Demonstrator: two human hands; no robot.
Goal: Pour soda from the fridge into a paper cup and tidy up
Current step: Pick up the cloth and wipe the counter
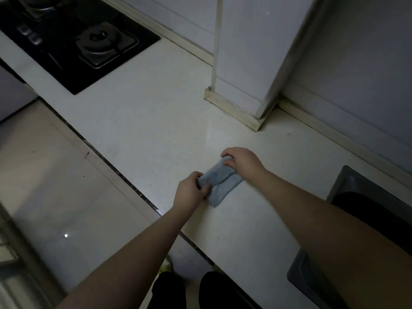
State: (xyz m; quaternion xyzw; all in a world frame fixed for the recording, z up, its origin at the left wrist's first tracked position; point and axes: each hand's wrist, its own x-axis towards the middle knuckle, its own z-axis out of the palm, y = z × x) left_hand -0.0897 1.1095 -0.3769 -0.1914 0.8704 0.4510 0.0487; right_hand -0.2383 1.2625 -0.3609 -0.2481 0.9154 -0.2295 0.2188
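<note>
A small light-blue cloth (223, 186) lies folded on the white countertop (156, 121). My left hand (189, 190) grips its near left end. My right hand (243, 161) pinches its far end with curled fingers. Both hands hold the cloth flat against the counter. No soda, cup or fridge is in view.
A black gas hob (73, 39) sits at the far left of the counter. A white wall column (252, 63) juts onto the counter behind the cloth. A dark sink (347, 192) lies at the right under my forearm. The tiled floor (55, 186) shows at the left.
</note>
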